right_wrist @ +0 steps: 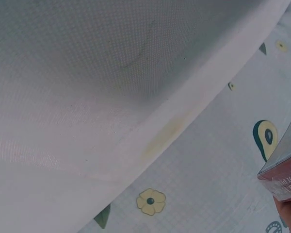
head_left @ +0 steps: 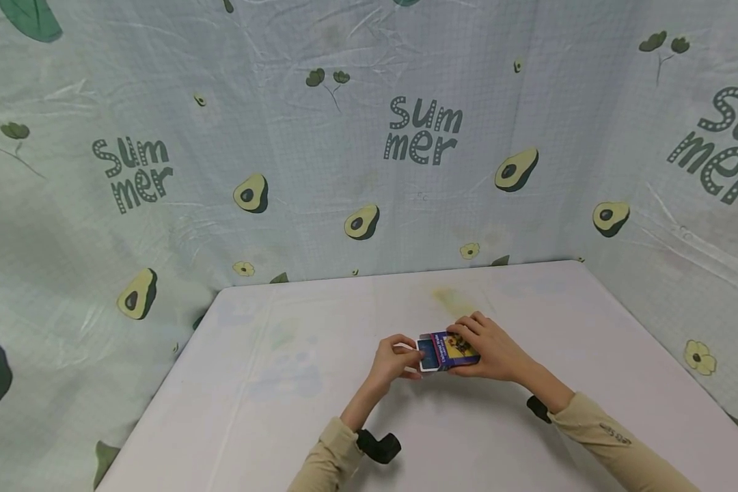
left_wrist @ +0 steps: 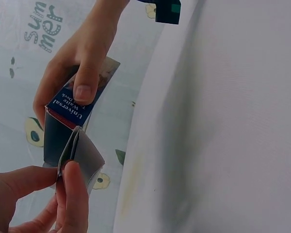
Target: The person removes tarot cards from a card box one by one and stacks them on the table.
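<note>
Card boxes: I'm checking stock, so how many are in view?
1: the card box, gripped by the right hand over the white table, one end at the left hand. No others show.

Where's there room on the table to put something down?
The white table is bare between its left edge and the left hand, behind the hands up to the patterned cloth, and between the right sleeve and the right edge. It's crowded around the card box, where the right hand and left hand meet.
</note>
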Demonstrator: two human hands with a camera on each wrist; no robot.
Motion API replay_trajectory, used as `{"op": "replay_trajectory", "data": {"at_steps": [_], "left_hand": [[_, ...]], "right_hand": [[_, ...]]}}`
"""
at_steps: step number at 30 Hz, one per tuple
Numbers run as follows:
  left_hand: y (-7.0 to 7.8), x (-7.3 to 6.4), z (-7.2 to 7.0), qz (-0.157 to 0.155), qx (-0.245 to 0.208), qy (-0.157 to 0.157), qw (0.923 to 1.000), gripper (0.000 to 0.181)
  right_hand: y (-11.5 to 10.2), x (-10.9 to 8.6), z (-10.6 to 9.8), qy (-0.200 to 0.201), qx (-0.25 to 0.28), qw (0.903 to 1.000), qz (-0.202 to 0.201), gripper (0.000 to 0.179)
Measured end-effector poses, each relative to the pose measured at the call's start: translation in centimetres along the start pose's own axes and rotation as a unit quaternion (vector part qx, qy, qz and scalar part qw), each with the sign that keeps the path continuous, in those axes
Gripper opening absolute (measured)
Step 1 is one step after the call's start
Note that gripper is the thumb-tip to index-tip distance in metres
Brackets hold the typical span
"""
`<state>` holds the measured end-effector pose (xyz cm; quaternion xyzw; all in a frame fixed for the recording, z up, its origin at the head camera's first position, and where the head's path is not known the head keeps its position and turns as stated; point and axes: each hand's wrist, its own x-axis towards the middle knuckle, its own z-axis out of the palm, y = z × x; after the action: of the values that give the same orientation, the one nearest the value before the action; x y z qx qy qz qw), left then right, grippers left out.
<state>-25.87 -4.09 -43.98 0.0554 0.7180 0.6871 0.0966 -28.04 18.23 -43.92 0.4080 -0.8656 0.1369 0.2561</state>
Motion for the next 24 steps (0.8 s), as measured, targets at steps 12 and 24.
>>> {"op": "replay_trajectory", "data": {"at_steps": [12,24], "left_hand": [[0.2,-0.6,-1.0,-0.005,-0.020,0.003,0.9998,0.026],[0.5,-1.1,-1.4,-0.009,-0.019,-0.011,0.9997,0.032]], "right_hand": [[-0.1,0.0,0.1,-0.004,-0.001,0.9999,0.013,0.067],[0.1,-0.5,0.2,-0.009,-0.011,0.9995,0.029,0.068]]}}
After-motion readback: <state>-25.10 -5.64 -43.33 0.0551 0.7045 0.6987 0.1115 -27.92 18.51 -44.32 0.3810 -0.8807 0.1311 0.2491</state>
